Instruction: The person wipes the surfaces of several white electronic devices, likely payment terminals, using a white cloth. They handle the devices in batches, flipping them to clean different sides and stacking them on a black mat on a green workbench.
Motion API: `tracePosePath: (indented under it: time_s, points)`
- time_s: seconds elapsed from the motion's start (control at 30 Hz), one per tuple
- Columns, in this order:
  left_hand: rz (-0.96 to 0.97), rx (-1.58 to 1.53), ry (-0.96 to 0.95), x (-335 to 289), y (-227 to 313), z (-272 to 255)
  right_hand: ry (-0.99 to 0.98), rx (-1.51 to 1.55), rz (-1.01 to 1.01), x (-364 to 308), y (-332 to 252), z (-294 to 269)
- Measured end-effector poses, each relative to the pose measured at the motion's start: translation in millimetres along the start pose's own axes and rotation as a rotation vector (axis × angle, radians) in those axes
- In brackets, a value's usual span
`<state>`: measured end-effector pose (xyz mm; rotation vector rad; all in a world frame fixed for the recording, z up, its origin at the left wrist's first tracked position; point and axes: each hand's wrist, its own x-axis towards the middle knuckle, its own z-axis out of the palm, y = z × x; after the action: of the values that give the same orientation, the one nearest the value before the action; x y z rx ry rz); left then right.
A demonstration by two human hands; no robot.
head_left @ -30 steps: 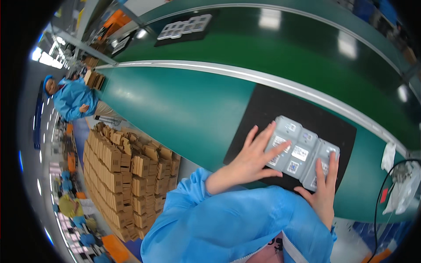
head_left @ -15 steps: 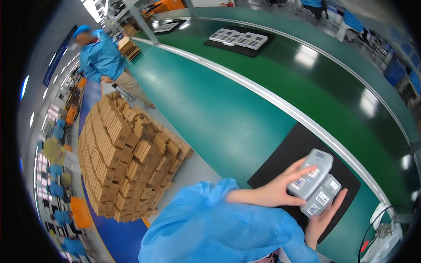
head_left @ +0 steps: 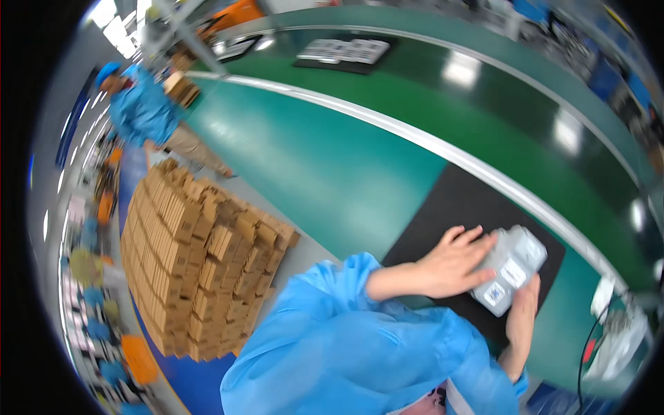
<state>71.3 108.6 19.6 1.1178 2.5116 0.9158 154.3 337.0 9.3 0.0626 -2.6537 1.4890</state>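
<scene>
A grey plastic box-shaped device (head_left: pixel 513 268) with white printed labels is tilted over the black mat (head_left: pixel 449 214) on the green bench. A second grey case appears to sit close behind it, mostly hidden and slightly blurred. My left hand (head_left: pixel 449 266) is at the device's left side, fingers spread, with the fingertips by its edge. Around the lower right edge, my right hand (head_left: pixel 523 311) grips the device, its thumb side towards the labels.
Stacked brown cartons (head_left: pixel 200 270) stand left of the bench. A worker in blue (head_left: pixel 142 104) is beyond them. Across the metal rail (head_left: pixel 408 131), more grey devices (head_left: pixel 344 50) lie on a black mat on the dark green belt. A plastic bag (head_left: pixel 619 346) and cable are at right.
The two grey devices, side by side before, now overlap more closely. My left hand has slid off the upper device's face to its left side, fingers spreading. The view has shifted slightly.
</scene>
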Motion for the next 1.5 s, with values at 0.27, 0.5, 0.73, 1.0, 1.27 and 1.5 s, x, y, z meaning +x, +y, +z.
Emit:
tracePosePath:
  time_s: [0.27,0.5,0.73,1.0,1.27,1.5]
  points:
    - [0.279,-0.588,0.073,-3,15,-5,0.069,0.201,-0.050,-13,-36,24]
    - [0.676,-0.394,0.222,-17,4,36,0.194,-0.222,-0.456,-41,-2,37]
    - [0.667,-0.396,0.199,-20,-1,39,0.119,-0.278,-0.400,-41,12,37]
    - [0.335,-0.819,0.000,-28,-11,26,0.154,-0.328,-0.355,-28,-40,9]
    - [0.003,-0.824,-0.025,-33,-54,-35,-0.023,-0.621,-0.274,3,-51,21]
    - [-0.154,-0.888,0.144,9,-30,-8,0.026,-0.135,-0.200,-16,-11,2]
